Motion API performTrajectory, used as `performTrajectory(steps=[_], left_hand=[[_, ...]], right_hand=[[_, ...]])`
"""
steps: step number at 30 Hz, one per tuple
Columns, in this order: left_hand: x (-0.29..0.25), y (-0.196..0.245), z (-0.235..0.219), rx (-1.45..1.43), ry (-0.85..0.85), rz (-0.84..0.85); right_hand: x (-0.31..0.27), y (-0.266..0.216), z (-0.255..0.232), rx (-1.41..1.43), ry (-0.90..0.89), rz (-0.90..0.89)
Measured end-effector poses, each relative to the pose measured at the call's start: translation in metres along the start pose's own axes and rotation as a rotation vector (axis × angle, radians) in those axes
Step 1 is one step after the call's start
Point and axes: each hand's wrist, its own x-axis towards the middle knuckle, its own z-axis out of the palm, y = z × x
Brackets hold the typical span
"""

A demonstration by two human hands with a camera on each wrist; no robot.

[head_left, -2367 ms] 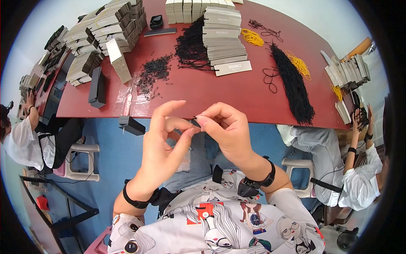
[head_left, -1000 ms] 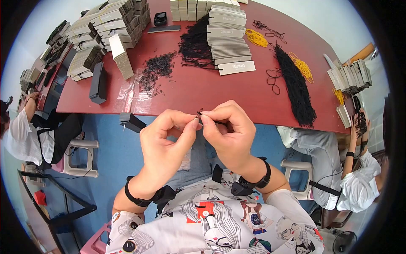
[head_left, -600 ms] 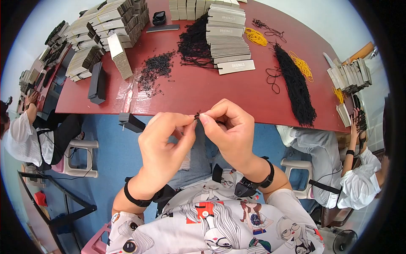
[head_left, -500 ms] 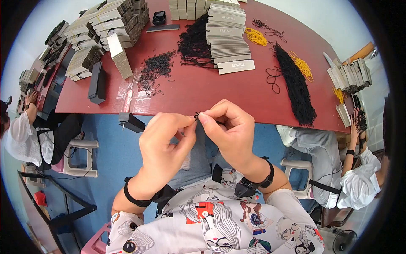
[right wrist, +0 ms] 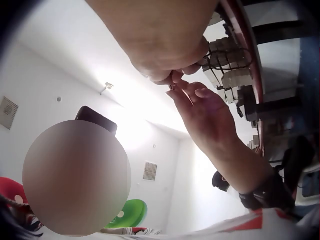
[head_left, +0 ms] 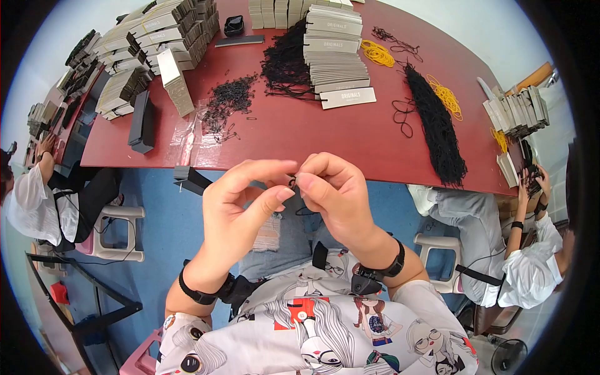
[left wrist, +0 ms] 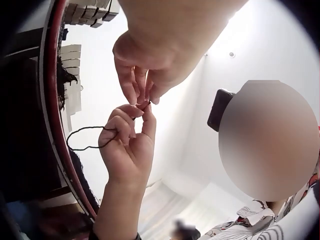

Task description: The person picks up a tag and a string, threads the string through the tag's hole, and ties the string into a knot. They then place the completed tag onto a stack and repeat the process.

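Observation:
In the head view my right hand [head_left: 337,200] pinches a small black cord piece [head_left: 292,182] between thumb and index finger, in front of the table edge. A thin black cord loop [left wrist: 82,128] hangs from this hand [left wrist: 127,155] in the left wrist view. My left hand [head_left: 231,209] is close beside the pinched end, its thumb and index finger parted. From the left wrist, the fingertips of the left hand [left wrist: 160,60] appear near the same spot; whether they touch the cord, I cannot tell. Both hands meet closely in the right wrist view, the left one [right wrist: 212,120] lower.
On the red table [head_left: 281,137] lie black safety pins [head_left: 231,100], stacked tags [head_left: 340,69], a black cord bundle [head_left: 434,125] and yellow bands [head_left: 378,54]. A black box [head_left: 142,125] stands at the left. People sit at both sides.
My left thumb and index finger have parted from the pinched piece, and the left hand has opened wider. The right hand keeps its pinch and has shifted slightly down.

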Motion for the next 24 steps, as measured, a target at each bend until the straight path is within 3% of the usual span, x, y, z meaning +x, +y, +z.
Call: performTrajectory(steps=[4,8,10,13,17,19,21,23,24], left_hand=[[0.001,-0.012,-0.006,-0.014,-0.069,0.060],[-0.004,-0.017,0.002,0.010,0.036,0.083],[-0.004,-0.021,0.005,0.039,0.087,0.085],[-0.001,-0.027,0.005,-0.111,0.064,-0.002],[0.002,-0.031,0.003,-0.077,0.104,-0.038],[0.004,-0.031,0.006,-0.016,0.143,-0.013],[0.005,-0.032,0.008,0.057,0.204,0.013],[0.005,-0.031,0.009,0.104,0.212,0.006],[0.005,-0.031,0.010,0.147,0.223,-0.006]], right_hand=[[-0.002,-0.003,0.005,-0.078,-0.051,-0.029],[0.000,0.001,0.005,-0.271,-0.008,-0.140],[0.003,-0.006,0.005,-1.016,0.032,-0.484],[0.011,-0.006,-0.001,-1.149,-0.057,-0.616],[0.021,-0.010,-0.006,-1.167,-0.103,-0.548],[0.028,0.001,-0.010,-1.223,0.322,-0.682],[0.021,0.005,-0.021,-1.157,0.282,-0.604],[0.010,0.010,-0.020,-0.531,0.009,0.147],[0.010,0.015,-0.017,-0.371,-0.054,0.196]])
